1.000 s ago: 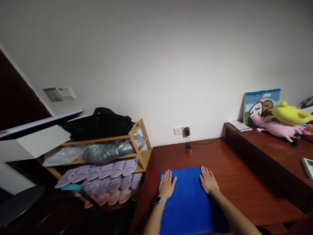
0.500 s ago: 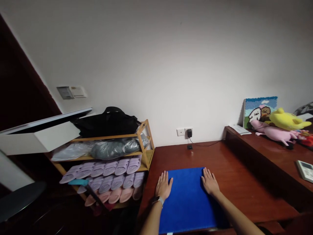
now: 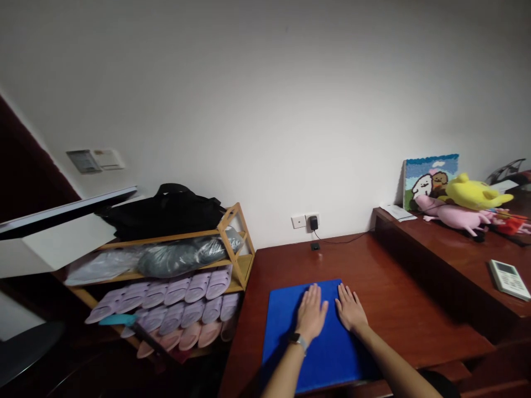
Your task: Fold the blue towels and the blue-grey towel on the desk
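A blue cloth [image 3: 282, 315] is spread on the reddish-brown desk [image 3: 398, 287]. My left hand [image 3: 311, 314], with a watch on its wrist, rests on the upper middle of the cloth, palm down and fingers stretched out. At the cloth's upper right corner and right edge lies my right hand [image 3: 350, 309], flat with its fingers apart. Both hands hold nothing. Part of the cloth is hidden under my hands and forearms.
A wooden rack [image 3: 238, 260] with slippers [image 3: 199, 284] and a black bag [image 3: 166, 213] stands left. A plug [image 3: 313, 223] is in the wall socket behind. On the raised right desk are plush toys [image 3: 468, 193], a picture [image 3: 431, 177] and a calculator-like device [image 3: 509, 279].
My left hand has moved right from the cloth's left edge to its upper middle. My right hand stays by the right edge. The view has shifted slightly.
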### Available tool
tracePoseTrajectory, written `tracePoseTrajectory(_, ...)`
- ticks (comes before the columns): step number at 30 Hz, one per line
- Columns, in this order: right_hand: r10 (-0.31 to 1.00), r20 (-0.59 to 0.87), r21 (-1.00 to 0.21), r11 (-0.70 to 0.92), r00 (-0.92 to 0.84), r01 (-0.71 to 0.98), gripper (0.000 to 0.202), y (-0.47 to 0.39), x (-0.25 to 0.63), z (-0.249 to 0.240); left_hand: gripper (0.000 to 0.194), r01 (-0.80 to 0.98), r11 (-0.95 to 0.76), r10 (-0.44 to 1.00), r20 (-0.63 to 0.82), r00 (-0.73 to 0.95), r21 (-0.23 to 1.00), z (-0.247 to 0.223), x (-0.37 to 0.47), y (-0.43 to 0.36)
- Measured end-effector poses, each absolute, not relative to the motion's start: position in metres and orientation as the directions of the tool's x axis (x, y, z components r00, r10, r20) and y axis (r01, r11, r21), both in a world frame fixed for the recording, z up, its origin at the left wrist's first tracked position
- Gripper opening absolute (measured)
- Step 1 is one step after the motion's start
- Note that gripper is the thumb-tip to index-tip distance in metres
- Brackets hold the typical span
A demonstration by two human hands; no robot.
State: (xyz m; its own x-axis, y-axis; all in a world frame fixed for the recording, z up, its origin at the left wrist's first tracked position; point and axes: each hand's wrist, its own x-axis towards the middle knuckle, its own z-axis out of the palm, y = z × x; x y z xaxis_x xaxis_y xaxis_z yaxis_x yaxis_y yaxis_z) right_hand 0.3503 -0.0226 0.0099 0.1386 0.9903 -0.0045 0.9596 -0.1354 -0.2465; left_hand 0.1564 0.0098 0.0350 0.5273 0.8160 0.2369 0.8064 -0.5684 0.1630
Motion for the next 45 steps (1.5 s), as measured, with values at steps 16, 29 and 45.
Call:
tracePoseTrajectory(16,0.988,0.013,-0.270,-0.144,0.153,0.952,0.069,-0.023,0.348,0.009,0.081,0.961,-0.247,0.969,0.055,0.242,0.127,0.027,0.029,-0.008)
tracePoseTrajectory(29,0.989,-0.005,-0.251,-0.144,0.147,0.957,0.069,-0.058,0.344,0.014,0.081,0.966,-0.221,0.974,0.085,0.210,0.137,0.025,0.010,-0.014)
tracePoseTrajectory(45,0.988,0.007,-0.279,-0.145,0.153,0.949,0.067,-0.076,0.343,0.013,0.068,0.783,-0.581,0.813,0.185,0.552,0.222,0.040,0.158,-0.045)
